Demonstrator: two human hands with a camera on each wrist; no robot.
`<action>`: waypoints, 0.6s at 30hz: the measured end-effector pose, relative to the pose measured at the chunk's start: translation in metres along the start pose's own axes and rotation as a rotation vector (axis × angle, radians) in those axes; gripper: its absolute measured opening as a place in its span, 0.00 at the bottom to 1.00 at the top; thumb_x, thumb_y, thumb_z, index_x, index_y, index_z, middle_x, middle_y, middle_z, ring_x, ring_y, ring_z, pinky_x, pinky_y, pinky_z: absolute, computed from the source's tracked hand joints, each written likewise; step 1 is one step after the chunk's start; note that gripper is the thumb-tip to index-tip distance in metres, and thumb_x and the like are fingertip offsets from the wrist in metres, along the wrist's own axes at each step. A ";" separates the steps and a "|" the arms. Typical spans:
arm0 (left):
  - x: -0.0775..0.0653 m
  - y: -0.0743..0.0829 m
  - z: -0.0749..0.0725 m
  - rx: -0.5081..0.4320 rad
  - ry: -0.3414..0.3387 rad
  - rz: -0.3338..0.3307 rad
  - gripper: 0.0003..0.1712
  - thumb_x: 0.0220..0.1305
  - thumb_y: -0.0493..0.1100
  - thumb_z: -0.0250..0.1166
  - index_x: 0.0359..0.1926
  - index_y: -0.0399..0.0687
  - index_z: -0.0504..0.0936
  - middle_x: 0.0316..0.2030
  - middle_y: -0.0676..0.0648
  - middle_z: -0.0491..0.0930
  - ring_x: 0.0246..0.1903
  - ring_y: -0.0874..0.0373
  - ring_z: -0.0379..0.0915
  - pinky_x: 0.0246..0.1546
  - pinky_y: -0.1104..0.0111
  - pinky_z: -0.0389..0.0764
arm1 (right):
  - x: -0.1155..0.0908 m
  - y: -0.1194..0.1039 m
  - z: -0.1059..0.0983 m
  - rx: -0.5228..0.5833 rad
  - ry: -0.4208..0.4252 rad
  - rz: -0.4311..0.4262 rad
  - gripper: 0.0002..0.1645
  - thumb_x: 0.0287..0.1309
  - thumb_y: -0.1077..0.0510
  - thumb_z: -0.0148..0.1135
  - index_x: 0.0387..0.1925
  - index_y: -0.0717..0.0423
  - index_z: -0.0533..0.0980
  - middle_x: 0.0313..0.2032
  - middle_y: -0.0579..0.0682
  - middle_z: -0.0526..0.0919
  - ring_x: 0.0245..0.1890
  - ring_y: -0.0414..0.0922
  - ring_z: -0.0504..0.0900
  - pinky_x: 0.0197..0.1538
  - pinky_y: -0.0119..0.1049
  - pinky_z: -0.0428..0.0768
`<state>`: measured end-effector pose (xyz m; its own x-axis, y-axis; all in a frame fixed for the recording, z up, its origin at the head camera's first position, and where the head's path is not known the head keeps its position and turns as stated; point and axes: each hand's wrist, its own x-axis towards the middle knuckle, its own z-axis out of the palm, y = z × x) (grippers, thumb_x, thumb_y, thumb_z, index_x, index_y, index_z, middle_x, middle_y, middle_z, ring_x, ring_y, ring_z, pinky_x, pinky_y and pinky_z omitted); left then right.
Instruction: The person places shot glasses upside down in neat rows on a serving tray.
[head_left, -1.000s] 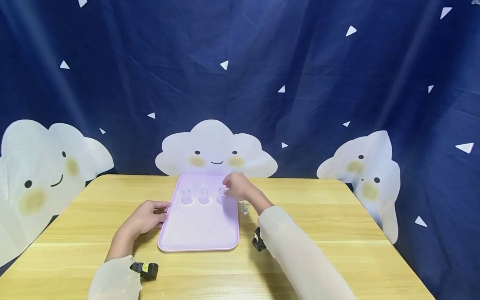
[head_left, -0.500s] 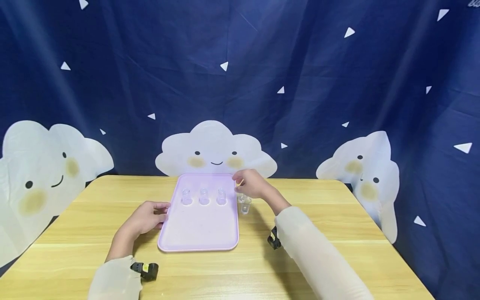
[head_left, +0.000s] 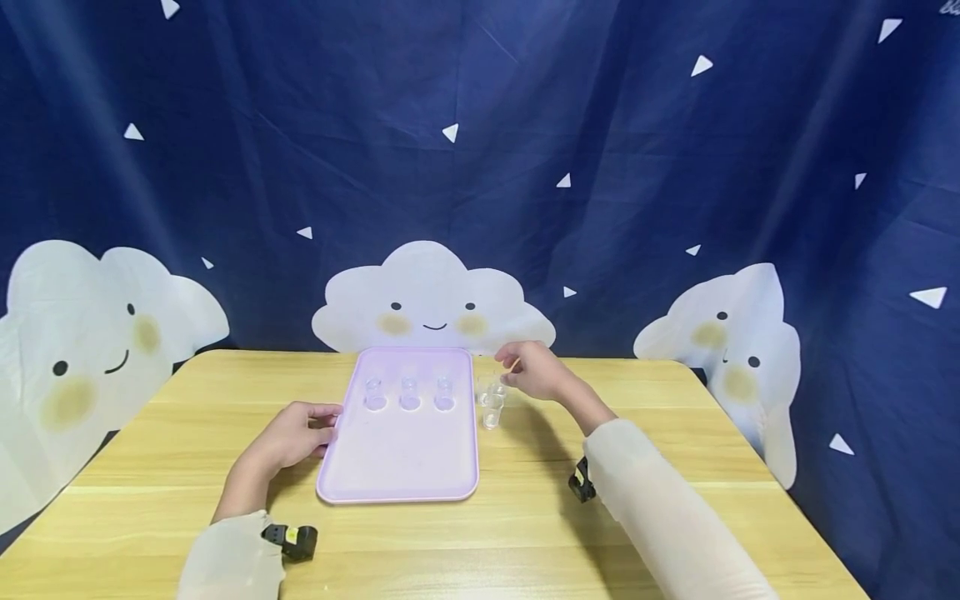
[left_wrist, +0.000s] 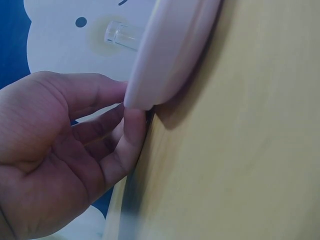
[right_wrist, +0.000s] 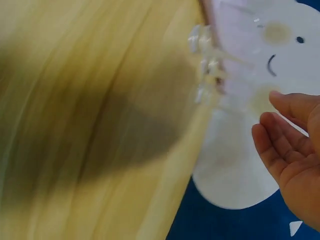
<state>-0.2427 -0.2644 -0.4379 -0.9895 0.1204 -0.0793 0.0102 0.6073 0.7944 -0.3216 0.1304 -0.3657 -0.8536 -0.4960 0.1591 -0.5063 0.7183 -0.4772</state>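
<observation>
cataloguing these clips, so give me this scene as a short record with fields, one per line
tray: pale purple, rounded corners, on a wood-grain table
row of cups: three, small and clear, standing on the tray
cup cluster: clear, on the table by the tray's right edge, count unclear from overlap
left grip: touches the tray's left rim, whether it pinches is unclear
right grip: close to the cup cluster, nothing visible in it
backdrop: dark blue with smiling clouds

Tray (head_left: 397,458) on table (head_left: 637,517), three glasses (head_left: 409,400) across it, more glasses (head_left: 492,414) rightward, curtain (head_left: 600,125) behind
</observation>
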 end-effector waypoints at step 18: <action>0.000 0.001 0.000 0.007 -0.010 -0.009 0.25 0.69 0.29 0.60 0.65 0.25 0.74 0.55 0.28 0.79 0.43 0.50 0.80 0.38 0.64 0.88 | -0.004 0.046 0.025 0.136 0.032 0.150 0.22 0.59 0.63 0.71 0.54 0.69 0.78 0.42 0.59 0.85 0.43 0.54 0.86 0.50 0.46 0.84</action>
<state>-0.2424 -0.2641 -0.4368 -0.9881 0.1227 -0.0924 0.0025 0.6141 0.7892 -0.3379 0.1533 -0.4096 -0.9227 -0.3713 0.1035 -0.3539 0.7096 -0.6093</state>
